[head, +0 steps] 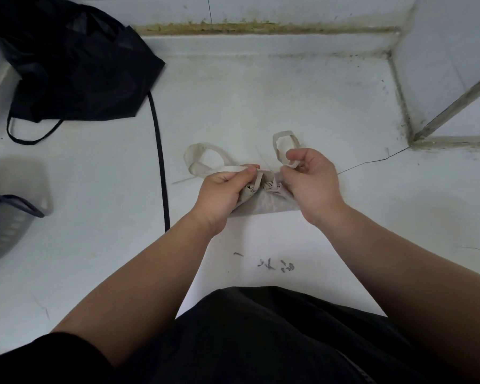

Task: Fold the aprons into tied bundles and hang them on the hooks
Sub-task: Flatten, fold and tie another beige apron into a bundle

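Two straps (227, 169) pinched, left hand (219, 192), right hand (313, 184); apron (266, 202) between fingers (295, 156)

Beige apron (263, 202), black apron (75, 65), grey basket (14, 231), white counter (261, 92).

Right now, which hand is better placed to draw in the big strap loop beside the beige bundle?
Left. The left hand pinches the strap leading to the big loop; the right hand holds the smaller loop.
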